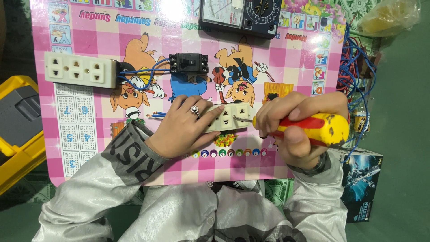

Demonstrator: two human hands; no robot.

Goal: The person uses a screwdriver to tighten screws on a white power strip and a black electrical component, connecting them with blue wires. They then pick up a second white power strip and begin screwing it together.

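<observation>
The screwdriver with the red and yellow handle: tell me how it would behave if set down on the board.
The screwdriver has a rounded handle, so it would probably roll on the flat pink board. It looks rigid, with a thin metal shaft. The right hand wraps it fully, suggesting a secure hold.

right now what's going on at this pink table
A person sits at a pink cartoon-printed table. Their left hand presses down a cream plastic socket strip, while the right hand holds a red-and-yellow-handled screwdriver with its tip at the strip's right end. A second socket strip, wired to a black breaker, lies farther back.
</observation>
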